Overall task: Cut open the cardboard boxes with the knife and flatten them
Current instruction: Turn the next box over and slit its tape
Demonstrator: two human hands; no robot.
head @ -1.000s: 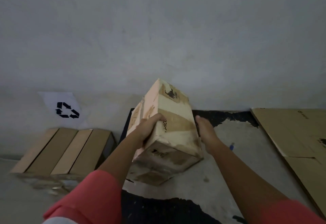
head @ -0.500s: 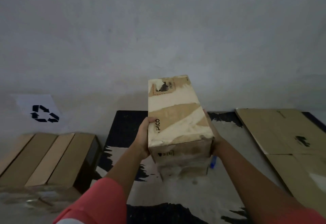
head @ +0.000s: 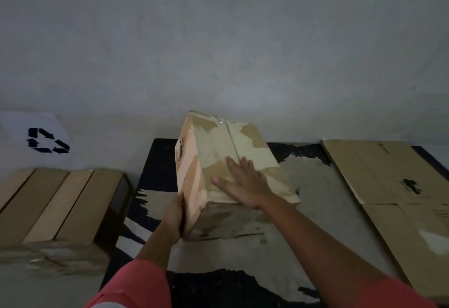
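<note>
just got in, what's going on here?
A person is handling a worn cardboard box on a black-and-pale mat. The right hand lies flat on its top face; the left hand holds its near left edge. The top seam looks closed and no knife is in either hand. Flattened cardboard lies to the right, and closed boxes sit to the left under a recycling sign.

The cardboard box (head: pixel 243 142) is tan with pale, whitish torn patches. The tabletop (head: pixel 315 186) is black, worn to mottled grey. The flattened cardboard (head: pixel 376 167) is brown with black print. A white sheet (head: pixel 14 123) bears black recycling arrows (head: pixel 47 140). The sleeves (head: pixel 136 286) are coral pink.
</note>
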